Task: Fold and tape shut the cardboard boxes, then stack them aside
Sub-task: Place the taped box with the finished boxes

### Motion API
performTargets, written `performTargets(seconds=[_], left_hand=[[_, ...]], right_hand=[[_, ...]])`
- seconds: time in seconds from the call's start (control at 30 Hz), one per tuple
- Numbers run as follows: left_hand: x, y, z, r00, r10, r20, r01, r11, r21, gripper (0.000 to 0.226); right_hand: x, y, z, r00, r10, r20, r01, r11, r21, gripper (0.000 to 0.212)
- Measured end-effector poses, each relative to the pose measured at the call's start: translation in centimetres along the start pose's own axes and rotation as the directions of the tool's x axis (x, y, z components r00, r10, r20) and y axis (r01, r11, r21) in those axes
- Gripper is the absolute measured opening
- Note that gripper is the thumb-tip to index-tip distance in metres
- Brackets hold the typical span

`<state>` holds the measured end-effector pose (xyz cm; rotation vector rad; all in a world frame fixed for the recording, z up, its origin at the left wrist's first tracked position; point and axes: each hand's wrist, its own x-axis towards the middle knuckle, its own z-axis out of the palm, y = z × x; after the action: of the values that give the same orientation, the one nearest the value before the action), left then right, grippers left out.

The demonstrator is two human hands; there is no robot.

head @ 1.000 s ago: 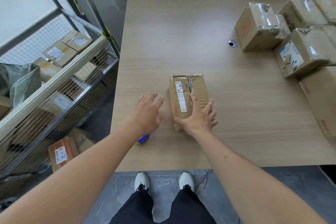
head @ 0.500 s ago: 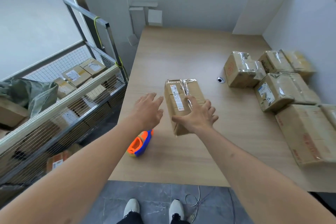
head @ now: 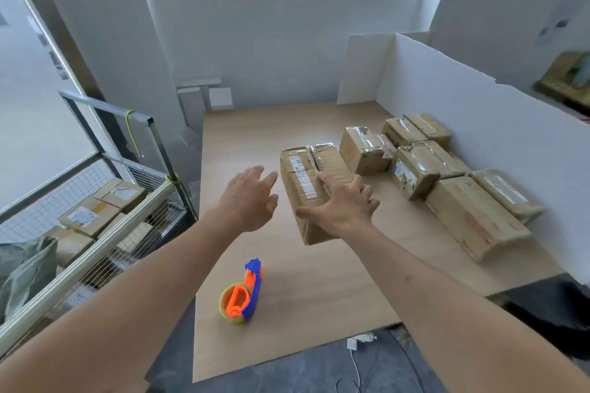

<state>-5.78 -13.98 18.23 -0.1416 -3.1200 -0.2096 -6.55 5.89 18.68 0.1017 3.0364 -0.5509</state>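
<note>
A small taped cardboard box (head: pixel 301 180) with a white label is in mid view above the wooden table (head: pixel 319 290). My right hand (head: pixel 343 212) grips its near end, thumb on the left side and fingers spread over the top. The near end looks raised off the table. My left hand (head: pixel 250 198) hovers open just left of the box, not touching it. An orange and blue tape dispenser (head: pixel 242 297) lies on the table near the front edge, below my left hand.
Several taped boxes (head: pixel 415 169) lie in rows along the white partition (head: pixel 472 131) on the right. A wire mesh cart (head: pixel 137 188) holding more boxes stands left of the table. A cable lies on the floor (head: pixel 354 360) by the table's front edge.
The view has tilted up toward the far wall. My right hand has carried the box forward and right, toward the boxes by the partition. The tape dispenser has come into view behind my left hand.
</note>
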Motion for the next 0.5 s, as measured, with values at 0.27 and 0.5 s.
performTargets(seconds=[0.27,0.5], left_hand=[[0.8,5.2,-1.9,0.99,0.138,-0.013,-0.138,0.99,-0.005,0.059],[4.1,11.8,-1.1,0.986,0.166,-0.029,-0.166,0.986,0.009,0.059]], right_hand=[[-1.5,4.0,-3.4,0.995,0.088,-0.056,-0.089,0.996,-0.003,0.095],[0.1,10.8,-5.8,0.989,0.135,-0.06,-0.135,0.991,0.009,0.098]])
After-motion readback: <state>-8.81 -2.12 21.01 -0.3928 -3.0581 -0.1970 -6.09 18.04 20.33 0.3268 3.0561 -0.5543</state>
